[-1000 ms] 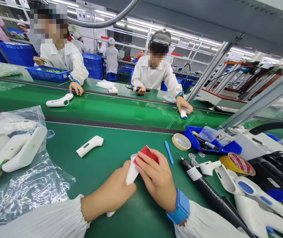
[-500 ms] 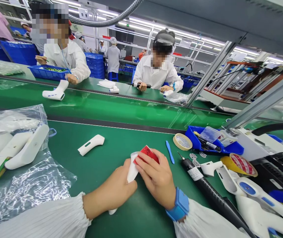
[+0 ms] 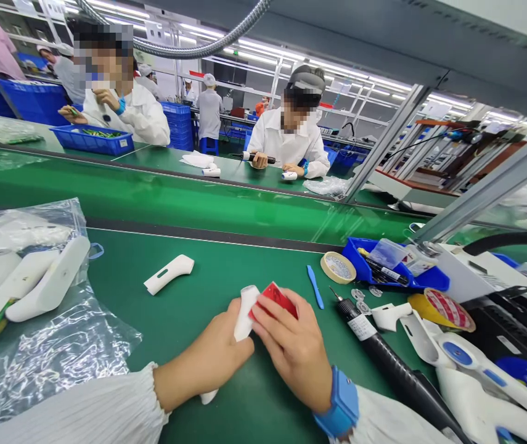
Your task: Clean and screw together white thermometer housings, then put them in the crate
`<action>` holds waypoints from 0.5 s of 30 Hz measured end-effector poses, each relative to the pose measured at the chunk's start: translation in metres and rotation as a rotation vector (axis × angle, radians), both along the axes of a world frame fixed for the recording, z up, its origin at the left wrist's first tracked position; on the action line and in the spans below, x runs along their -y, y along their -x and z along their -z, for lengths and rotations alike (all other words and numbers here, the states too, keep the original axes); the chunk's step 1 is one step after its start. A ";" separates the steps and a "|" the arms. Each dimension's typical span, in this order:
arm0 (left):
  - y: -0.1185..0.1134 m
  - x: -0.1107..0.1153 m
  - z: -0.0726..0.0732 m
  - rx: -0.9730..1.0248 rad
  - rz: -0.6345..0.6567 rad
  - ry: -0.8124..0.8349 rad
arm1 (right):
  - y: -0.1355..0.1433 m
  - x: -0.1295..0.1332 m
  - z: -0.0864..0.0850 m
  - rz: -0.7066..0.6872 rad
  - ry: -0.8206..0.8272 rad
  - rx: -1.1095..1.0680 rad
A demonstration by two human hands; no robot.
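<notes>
My left hand [image 3: 226,345] is wrapped round a white plastic part [image 3: 246,313], whose upper end points away from me and whose lower end shows below my wrist. In my right hand [image 3: 293,345] is a red sheet or pad [image 3: 274,300], pinched under the fingers and held against the side of the white part. A white curved shell [image 3: 169,274] with a slot lies on the green table, ahead of my left hand. Right of my hands are a blue pry tool [image 3: 315,287] and a black electric screwdriver [image 3: 383,354].
Plastic bags [image 3: 60,345] with white housings lie at left. A tape roll [image 3: 338,267], blue tray [image 3: 355,262], yellow tape [image 3: 443,308] and white device parts [image 3: 480,401] stand at right. Across the green conveyor [image 3: 175,200] two people work.
My right hand has shifted slightly down and right, still on the red piece. The conveyor's white part at far left is out of sight. Across it, one person's hand has risen towards the face.
</notes>
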State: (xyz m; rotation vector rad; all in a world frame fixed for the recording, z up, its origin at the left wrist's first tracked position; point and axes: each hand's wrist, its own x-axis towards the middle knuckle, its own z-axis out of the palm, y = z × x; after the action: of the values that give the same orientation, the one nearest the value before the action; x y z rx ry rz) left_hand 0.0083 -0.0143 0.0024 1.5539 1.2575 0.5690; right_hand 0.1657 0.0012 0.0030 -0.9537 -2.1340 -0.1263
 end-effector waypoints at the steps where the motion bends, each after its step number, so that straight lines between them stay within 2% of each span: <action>1: 0.000 0.000 0.000 0.006 -0.005 0.001 | 0.000 0.000 0.000 -0.005 0.001 0.006; 15: -0.001 -0.001 -0.002 -0.057 -0.013 -0.025 | 0.001 -0.004 0.001 0.013 -0.027 -0.031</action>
State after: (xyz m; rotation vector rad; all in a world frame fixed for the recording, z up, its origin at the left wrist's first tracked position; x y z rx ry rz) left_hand 0.0093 -0.0132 0.0043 1.5940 1.3088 0.5534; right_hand 0.1647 0.0053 0.0020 -0.9484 -2.0926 -0.1461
